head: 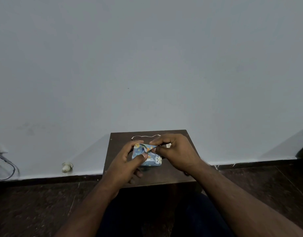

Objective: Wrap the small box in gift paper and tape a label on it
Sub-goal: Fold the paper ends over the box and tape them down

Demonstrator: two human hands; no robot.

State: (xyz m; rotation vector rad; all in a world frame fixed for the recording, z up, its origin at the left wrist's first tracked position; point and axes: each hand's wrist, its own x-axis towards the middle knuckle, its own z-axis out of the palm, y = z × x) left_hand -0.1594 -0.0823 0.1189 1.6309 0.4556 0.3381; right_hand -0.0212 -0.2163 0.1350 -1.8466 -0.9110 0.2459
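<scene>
Head view: a wrapped box held at a small table

Head camera footage was taken looking down at a small dark table set against a pale wall. At the middle of the table, a small box covered in blue patterned gift paper was held just above or on the top; which could not be told. The box was gripped from its left by the left hand, with the thumb pressed on the upper face and the fingers curled round the far edge. A folded flap of paper at the box's upper right corner was pinched by the right hand between thumb and fingers. Behind the box, near the table's far edge, a thin pale strip was seen. Well left of the table, a white plug and cords were seen at the wall's foot.
</scene>
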